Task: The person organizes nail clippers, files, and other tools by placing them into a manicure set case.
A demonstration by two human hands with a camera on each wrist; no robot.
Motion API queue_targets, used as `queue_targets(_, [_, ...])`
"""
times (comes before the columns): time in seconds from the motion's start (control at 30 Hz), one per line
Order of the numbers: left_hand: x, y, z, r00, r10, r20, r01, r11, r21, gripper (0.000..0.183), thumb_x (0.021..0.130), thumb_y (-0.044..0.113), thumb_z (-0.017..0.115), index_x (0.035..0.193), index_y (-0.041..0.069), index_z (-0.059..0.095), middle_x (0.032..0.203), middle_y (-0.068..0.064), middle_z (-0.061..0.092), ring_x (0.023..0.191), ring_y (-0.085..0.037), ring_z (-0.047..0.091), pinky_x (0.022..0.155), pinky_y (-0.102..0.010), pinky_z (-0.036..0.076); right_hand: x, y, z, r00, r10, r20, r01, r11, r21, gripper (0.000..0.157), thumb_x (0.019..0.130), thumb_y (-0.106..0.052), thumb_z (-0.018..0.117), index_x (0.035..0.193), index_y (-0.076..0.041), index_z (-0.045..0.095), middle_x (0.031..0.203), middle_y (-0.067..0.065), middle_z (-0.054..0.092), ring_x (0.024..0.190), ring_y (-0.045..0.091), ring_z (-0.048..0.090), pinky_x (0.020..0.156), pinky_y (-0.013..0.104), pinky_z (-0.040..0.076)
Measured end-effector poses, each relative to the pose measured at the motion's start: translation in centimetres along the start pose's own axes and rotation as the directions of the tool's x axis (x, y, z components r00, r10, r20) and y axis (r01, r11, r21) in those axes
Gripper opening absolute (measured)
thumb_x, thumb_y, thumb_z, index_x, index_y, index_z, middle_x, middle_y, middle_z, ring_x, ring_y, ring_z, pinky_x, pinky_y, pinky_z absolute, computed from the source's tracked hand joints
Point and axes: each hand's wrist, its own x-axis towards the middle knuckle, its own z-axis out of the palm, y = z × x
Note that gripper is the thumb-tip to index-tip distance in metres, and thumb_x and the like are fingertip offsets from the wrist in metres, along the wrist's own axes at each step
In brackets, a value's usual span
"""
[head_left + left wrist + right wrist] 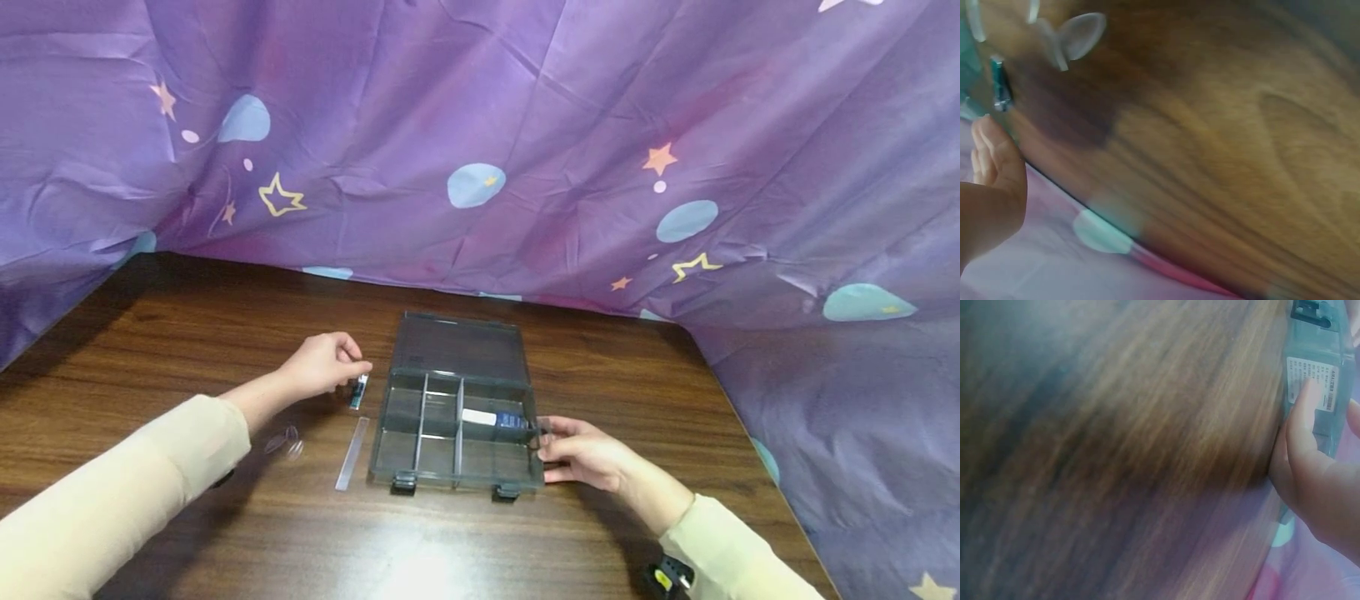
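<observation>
A grey see-through compartment box (420, 479) lies with its lid (461, 346) folded back. My right hand (581, 454) touches its right side wall, fingers stretched along it, with one finger lying over the white label (1329, 394) in the right wrist view. A white-and-blue tube (495, 418) sits in the upper right compartment. Left of the box, a small teal-and-silver item (359, 392) lies on the table; its kind is too small to tell. My left hand (330, 365) hovers at its far end, and the left wrist view shows a narrow gap between fingertips and item.
A clear flat strip (352, 454) lies left of the box on the wooden table (615, 392). Thin clear rounded pieces (285, 442) rest farther left, under the left forearm. A purple patterned cloth (570, 208) hangs behind and along the table's sides.
</observation>
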Motion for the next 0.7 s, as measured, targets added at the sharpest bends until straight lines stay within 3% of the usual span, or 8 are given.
queue_targets(0.23, [-0.5, -1.3, -0.1, 0.992, -0.118, 0.034, 0.118, 0.993, -0.002, 0.031, 0.083, 0.026, 0.064, 0.091, -0.002, 0.051, 0.068, -0.006, 0.063, 0.053, -0.01, 0.055, 0.047, -0.024, 0.052, 0.0, 0.0, 0.1, 1.0, 0.004, -0.007, -0.004, 1.0, 0.003, 0.07, 0.081, 0.001, 0.052, 0.139, 0.012, 0.015, 0.095, -0.005, 0.059, 0.084, 0.007, 0.059, 0.076, 0.026, 0.055])
queue_targets(0.43, [-0.3, -1.9, 0.9, 0.977, -0.204, 0.068, 0.207, 0.977, -0.046, 0.034, 0.082, 0.029, 0.067, 0.09, -0.001, 0.054, 0.072, -0.004, 0.059, 0.059, -0.012, 0.058, 0.05, -0.025, 0.055, 0.0, 0.1, 0.1, 1.0, 0.008, -0.021, -0.008, 1.0, 0.005, 0.067, 0.081, 0.001, 0.052, 0.138, 0.012, 0.018, 0.093, -0.005, 0.058, 0.084, 0.007, 0.059, 0.075, 0.027, 0.056])
queue_targets(0.7, [0.1, -1.2, 1.5, 0.981, -0.191, 0.026, 0.191, 0.981, -0.01, 0.024, 0.077, 0.016, 0.071, 0.083, -0.002, 0.057, 0.058, -0.001, 0.056, 0.049, -0.006, 0.054, 0.047, -0.023, 0.054, 0.0, 0.0, 0.2, 1.0, 0.009, -0.011, -0.009, 1.0, 0.001, 0.069, 0.081, 0.0, 0.052, 0.138, 0.012, 0.016, 0.094, -0.005, 0.056, 0.083, 0.006, 0.059, 0.075, 0.026, 0.055])
